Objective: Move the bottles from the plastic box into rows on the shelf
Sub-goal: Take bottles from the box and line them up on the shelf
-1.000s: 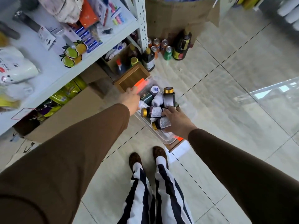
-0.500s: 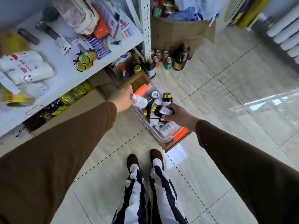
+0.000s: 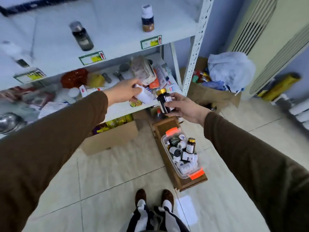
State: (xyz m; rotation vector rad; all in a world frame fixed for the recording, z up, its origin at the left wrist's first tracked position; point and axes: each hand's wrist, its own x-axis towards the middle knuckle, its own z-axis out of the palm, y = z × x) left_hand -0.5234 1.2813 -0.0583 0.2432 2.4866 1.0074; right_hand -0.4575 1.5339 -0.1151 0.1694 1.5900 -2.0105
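My left hand (image 3: 122, 92) grips a white bottle (image 3: 145, 96), tilted, in front of the cluttered middle shelf. Beside it my right hand (image 3: 183, 107) holds a dark bottle with a gold cap (image 3: 164, 102), nearly upright. On the floor below stands the clear plastic box (image 3: 168, 160) with orange clips, holding several more bottles. The white upper shelf (image 3: 117, 36) carries a dark bottle (image 3: 82, 37), a white-capped bottle (image 3: 147, 19) and a blurred white bottle (image 3: 15, 54) at the left.
The plastic box rests on a wooden tray (image 3: 185, 185). Cardboard boxes (image 3: 110, 139) sit under the shelf; another with plastic bags (image 3: 215, 96) stands right of the white shelf post (image 3: 195, 46). My feet (image 3: 153, 196) are on the tiled floor.
Both hands have lifted from the plastic box up to shelf height, each carrying a bottle. The view has tilted up, revealing the upper shelf.
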